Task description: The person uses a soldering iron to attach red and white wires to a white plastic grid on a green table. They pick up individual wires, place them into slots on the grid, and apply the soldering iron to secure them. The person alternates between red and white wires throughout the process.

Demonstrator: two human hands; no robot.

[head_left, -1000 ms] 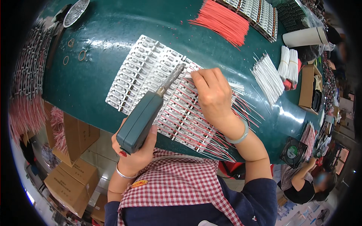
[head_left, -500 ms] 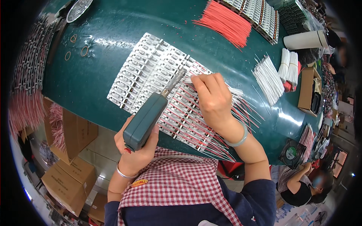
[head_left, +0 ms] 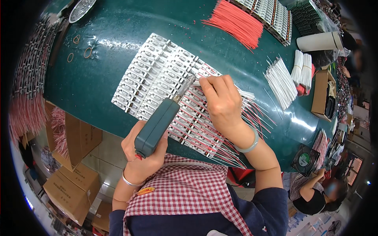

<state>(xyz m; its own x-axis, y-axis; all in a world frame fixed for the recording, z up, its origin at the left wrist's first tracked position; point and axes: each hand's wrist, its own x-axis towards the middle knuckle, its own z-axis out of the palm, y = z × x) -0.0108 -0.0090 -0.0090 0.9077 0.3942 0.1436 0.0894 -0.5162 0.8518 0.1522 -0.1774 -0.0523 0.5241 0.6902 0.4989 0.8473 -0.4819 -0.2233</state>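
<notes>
My left hand is wrapped round a dark green soldering gun. Its metal tip points up and right, reaching the rows of small parts close to my right fingertips. My right hand pinches the end of a white wire beside that tip; the fingers partly cover it. Under both hands lies a slanted panel of small white and metal parts in rows. Red and white wires run from its right-hand rows and fan out over the table's near edge.
Loose red wires and white wires lie beyond the panel on the green table. Bundled white wires, a white cylinder, an open carton and a black fan stand at right. Rubber bands lie left.
The soldering gun has shifted slightly to the right in my left hand, its tip closer to my right fingertips. My right hand has barely moved.
</notes>
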